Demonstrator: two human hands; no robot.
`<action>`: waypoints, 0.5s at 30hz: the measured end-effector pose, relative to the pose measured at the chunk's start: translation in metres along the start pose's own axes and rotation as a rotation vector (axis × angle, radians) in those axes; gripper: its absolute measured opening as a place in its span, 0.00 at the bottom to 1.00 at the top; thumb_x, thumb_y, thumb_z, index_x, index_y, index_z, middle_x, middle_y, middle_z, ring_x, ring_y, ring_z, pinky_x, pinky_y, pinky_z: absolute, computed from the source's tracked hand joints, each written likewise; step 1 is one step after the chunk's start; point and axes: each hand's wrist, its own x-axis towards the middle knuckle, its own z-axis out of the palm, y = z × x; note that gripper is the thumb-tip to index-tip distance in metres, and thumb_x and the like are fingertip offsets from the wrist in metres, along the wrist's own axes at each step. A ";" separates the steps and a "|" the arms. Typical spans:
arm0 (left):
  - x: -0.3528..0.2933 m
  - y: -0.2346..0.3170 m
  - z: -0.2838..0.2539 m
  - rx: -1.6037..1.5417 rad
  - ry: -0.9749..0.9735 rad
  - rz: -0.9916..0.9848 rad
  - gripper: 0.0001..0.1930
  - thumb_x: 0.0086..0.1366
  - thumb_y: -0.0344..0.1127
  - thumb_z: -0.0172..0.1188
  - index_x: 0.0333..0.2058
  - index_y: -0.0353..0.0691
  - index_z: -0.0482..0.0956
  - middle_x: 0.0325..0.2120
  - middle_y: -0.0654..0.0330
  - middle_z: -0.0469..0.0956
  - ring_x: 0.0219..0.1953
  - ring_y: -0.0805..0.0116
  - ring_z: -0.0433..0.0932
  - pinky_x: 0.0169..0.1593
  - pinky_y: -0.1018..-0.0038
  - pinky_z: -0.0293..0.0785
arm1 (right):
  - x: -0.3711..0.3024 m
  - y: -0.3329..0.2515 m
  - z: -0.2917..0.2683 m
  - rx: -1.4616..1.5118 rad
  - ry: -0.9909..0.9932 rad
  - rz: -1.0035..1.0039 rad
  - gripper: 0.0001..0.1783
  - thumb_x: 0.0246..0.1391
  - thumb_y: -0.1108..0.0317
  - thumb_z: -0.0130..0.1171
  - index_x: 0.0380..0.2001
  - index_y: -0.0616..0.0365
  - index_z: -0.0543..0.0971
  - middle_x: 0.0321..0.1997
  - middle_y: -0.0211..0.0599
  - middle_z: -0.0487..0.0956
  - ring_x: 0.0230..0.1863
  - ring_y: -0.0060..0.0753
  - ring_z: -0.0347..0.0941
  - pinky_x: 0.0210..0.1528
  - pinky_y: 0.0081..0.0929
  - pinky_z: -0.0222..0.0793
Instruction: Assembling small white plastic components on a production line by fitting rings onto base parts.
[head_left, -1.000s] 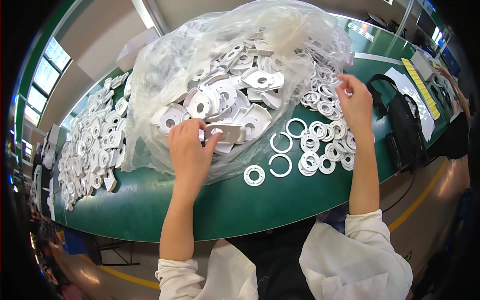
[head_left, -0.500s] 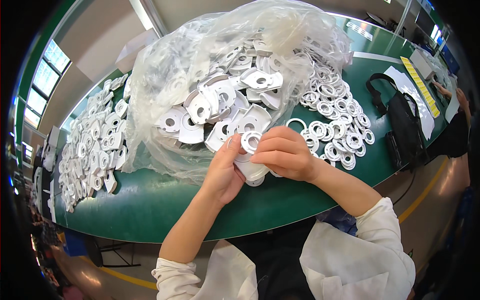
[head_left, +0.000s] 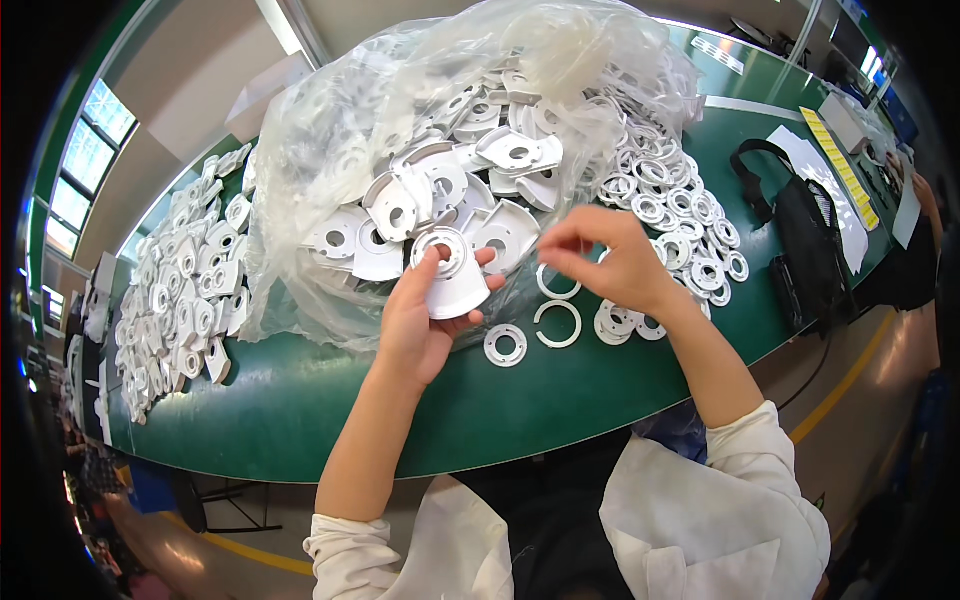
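Observation:
My left hand [head_left: 415,310] grips a white plastic plate [head_left: 458,292] with a rounded, ring-lined hole at its top and a broad lower flap. Its thumb lies on the front, and the other fingers reach behind. My right hand [head_left: 610,258] hovers to the right, fingers curled in and tips drawn together; whatever is between them, if anything, is hidden. Just below those fingertips is a thin white ring [head_left: 559,294], and nearer me lies a thin ring with a gap [head_left: 557,344]. A flat white washer-like ring [head_left: 505,359] rests on the green table [head_left: 330,420].
A large clear plastic bag [head_left: 325,120] full of white plates [head_left: 400,205] spreads across the middle. Stacked plates [head_left: 185,300] cover the left side; white rings [head_left: 690,210] are heaped right. Farther right lie a black bag [head_left: 805,235], papers and a yellow strip [head_left: 840,170]. Another person's arm [head_left: 928,205] shows there.
My right hand has let go of the plate and moved right. My left hand, still holding the plate, has shifted left, uncovering the loose rings on the table.

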 end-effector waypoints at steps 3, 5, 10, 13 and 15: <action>-0.001 0.003 0.000 -0.036 0.007 0.014 0.19 0.71 0.44 0.44 0.54 0.38 0.64 0.49 0.48 0.76 0.44 0.58 0.80 0.28 0.73 0.78 | 0.000 -0.007 -0.001 -0.074 -0.396 -0.011 0.09 0.46 0.70 0.68 0.32 0.58 0.82 0.33 0.30 0.77 0.36 0.28 0.73 0.36 0.26 0.69; 0.001 0.003 -0.001 -0.023 -0.023 0.001 0.19 0.71 0.43 0.45 0.54 0.38 0.64 0.49 0.49 0.76 0.45 0.58 0.80 0.29 0.73 0.79 | -0.005 0.008 0.006 -0.151 -0.394 -0.143 0.10 0.45 0.69 0.69 0.33 0.58 0.82 0.33 0.29 0.76 0.40 0.31 0.73 0.39 0.27 0.69; 0.001 -0.005 -0.001 0.017 -0.045 -0.032 0.18 0.68 0.37 0.49 0.55 0.39 0.64 0.49 0.49 0.75 0.46 0.57 0.79 0.33 0.72 0.81 | -0.003 0.017 0.003 -0.207 -0.471 -0.188 0.07 0.46 0.72 0.67 0.31 0.59 0.81 0.32 0.28 0.77 0.39 0.27 0.73 0.40 0.26 0.69; 0.000 -0.013 0.003 0.084 -0.077 -0.024 0.22 0.64 0.29 0.51 0.57 0.38 0.62 0.50 0.49 0.74 0.47 0.57 0.79 0.38 0.71 0.82 | 0.001 -0.004 -0.002 0.202 -0.284 0.103 0.04 0.50 0.74 0.65 0.29 0.60 0.80 0.32 0.27 0.79 0.34 0.20 0.74 0.37 0.21 0.69; -0.003 -0.018 0.008 0.139 -0.153 -0.074 0.27 0.61 0.22 0.52 0.59 0.38 0.59 0.50 0.49 0.74 0.48 0.57 0.78 0.43 0.70 0.82 | 0.000 -0.006 0.006 0.478 -0.171 0.215 0.03 0.53 0.75 0.63 0.31 0.62 0.79 0.32 0.28 0.79 0.31 0.15 0.73 0.35 0.17 0.69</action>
